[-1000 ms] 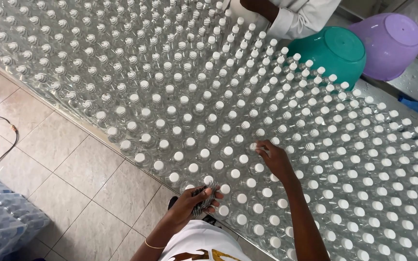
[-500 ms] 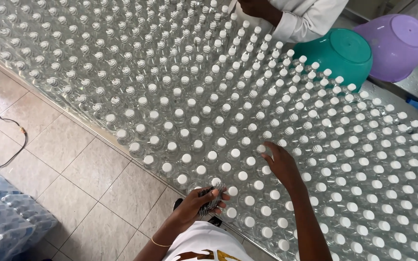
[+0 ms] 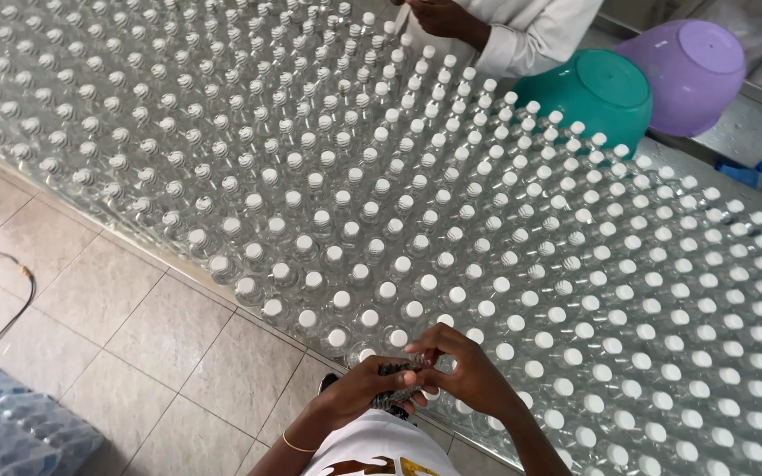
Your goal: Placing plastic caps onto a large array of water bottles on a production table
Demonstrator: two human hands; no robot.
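Note:
A long table is packed with several rows of clear plastic bottles with white caps. At the near edge, close to my body, my left hand holds a small dark bundle. My right hand has come back to it, its fingertips pinching at the top of the bundle. Both hands hover just above the front row of bottles.
Across the table another person's hand and white sleeve reach over the bottles. A teal bowl and a purple bowl lie upside down at the back right. Wrapped bottle packs and a cable lie on the tiled floor.
My right hand has drawn back from the bottle caps further out and joined my left hand at the dark bundle. The view has shifted slightly.

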